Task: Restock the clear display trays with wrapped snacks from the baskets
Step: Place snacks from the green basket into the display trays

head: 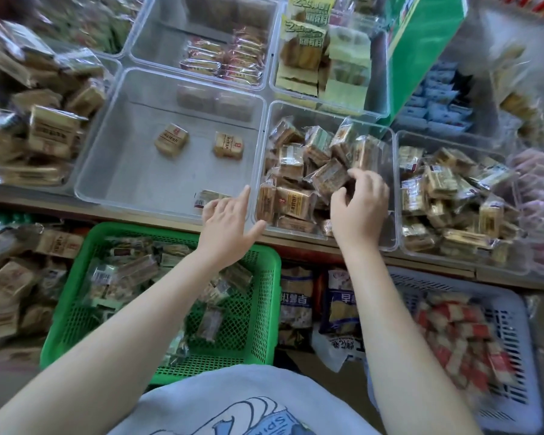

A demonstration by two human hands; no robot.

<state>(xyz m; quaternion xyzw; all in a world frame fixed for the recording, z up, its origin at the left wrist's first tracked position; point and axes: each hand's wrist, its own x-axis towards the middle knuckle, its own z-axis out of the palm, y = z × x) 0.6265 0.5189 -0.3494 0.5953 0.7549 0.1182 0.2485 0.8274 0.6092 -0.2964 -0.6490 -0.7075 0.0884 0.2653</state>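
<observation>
The green basket (pixel 258 277) of wrapped snacks sits below your wrists. Your left hand (pixel 230 221), fingers spread straight, rests on the near wall of the nearly bare clear tray (pixel 107 146). Your right hand (pixel 360 205) curls around brown packets (pixel 330 177) in the fuller tray (pixel 390 243) just beside it.

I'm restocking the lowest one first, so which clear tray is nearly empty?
The clear tray by the left hand: three loose snacks, bare floor showing. Its neighbours hold far more.
</observation>
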